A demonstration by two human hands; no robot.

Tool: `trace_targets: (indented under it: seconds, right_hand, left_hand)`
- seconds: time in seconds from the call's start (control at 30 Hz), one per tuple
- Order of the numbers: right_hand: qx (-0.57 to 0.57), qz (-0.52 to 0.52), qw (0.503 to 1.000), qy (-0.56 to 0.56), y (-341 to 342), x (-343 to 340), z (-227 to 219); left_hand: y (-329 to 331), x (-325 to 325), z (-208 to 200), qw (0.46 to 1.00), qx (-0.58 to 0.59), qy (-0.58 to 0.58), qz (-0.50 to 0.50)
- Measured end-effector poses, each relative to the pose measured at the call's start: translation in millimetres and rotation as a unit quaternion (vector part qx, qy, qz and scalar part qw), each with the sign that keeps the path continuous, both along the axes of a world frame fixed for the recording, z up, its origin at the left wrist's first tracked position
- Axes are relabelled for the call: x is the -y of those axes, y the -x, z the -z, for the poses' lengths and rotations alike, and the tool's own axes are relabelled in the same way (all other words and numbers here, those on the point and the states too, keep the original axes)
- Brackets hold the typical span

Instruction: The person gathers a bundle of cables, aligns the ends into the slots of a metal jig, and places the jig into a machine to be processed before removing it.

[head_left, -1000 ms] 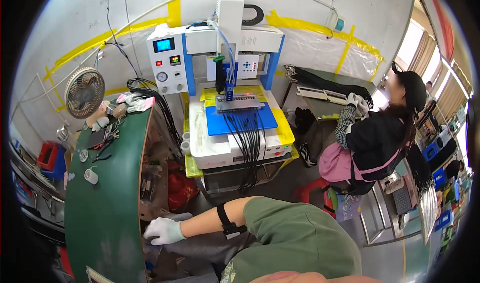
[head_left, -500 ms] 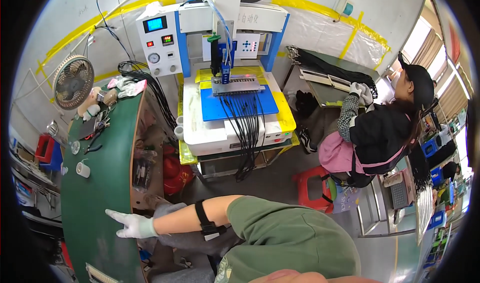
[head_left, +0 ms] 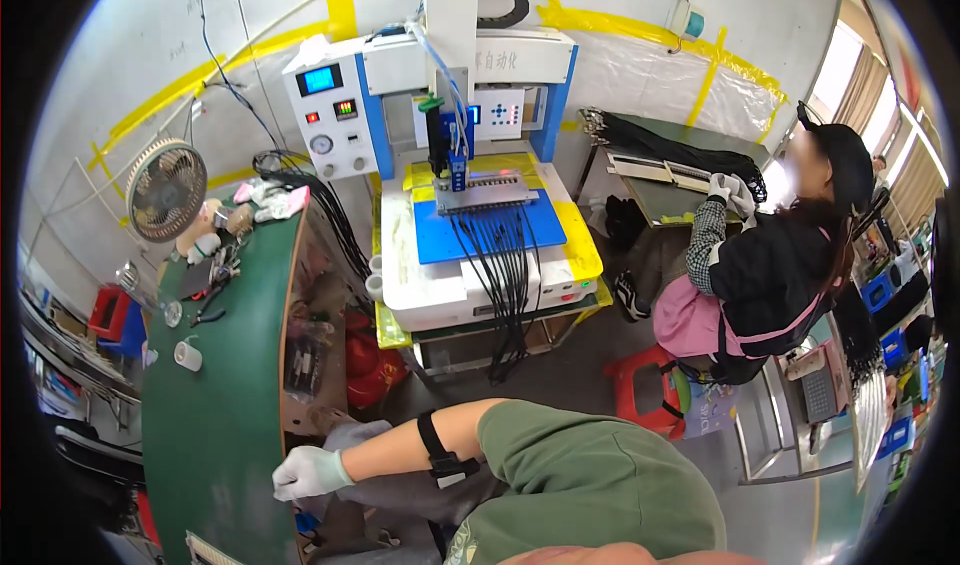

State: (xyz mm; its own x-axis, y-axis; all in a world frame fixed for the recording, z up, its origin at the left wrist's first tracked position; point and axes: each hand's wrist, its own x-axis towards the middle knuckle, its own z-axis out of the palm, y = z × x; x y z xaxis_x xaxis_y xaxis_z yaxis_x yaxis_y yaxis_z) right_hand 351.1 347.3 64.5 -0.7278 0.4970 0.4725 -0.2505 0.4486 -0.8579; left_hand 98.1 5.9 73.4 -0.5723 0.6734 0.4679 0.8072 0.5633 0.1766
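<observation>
My right hand (head_left: 312, 472), in a white glove, hovers at the near-right edge of the green-topped table (head_left: 235, 385). Its fingers are curled together, and I cannot make out whether anything is between them. A black strap with a buckle (head_left: 447, 455) circles that forearm. At the table's lower end, close to this hand, lies a pale ridged strip (head_left: 207, 549), partly cut off by the frame. A white roll (head_left: 188, 355) stands farther up the table. My left hand is out of view.
Pliers (head_left: 209, 310) and a fan (head_left: 167, 191) are at the table's far end. A white machine (head_left: 450, 295) with a blue plate (head_left: 432, 240) and hanging black cables (head_left: 505, 305) stands ahead. At right a person (head_left: 765, 250) sits on a red stool (head_left: 630, 390).
My right hand has drawn back toward the table edge, its outstretched fingers now curled. The whole view has shifted slightly. The person at right stays seated with hands at the bench.
</observation>
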Motion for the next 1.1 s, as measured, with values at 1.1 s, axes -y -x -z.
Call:
trace_targets:
  seconds: [1.1]
  right_hand:
    - [0.151,-0.037,0.988,-0.003,3,-4,15]
  left_hand:
    - [25,7,25,0.994,-0.109,-0.013,-0.001]
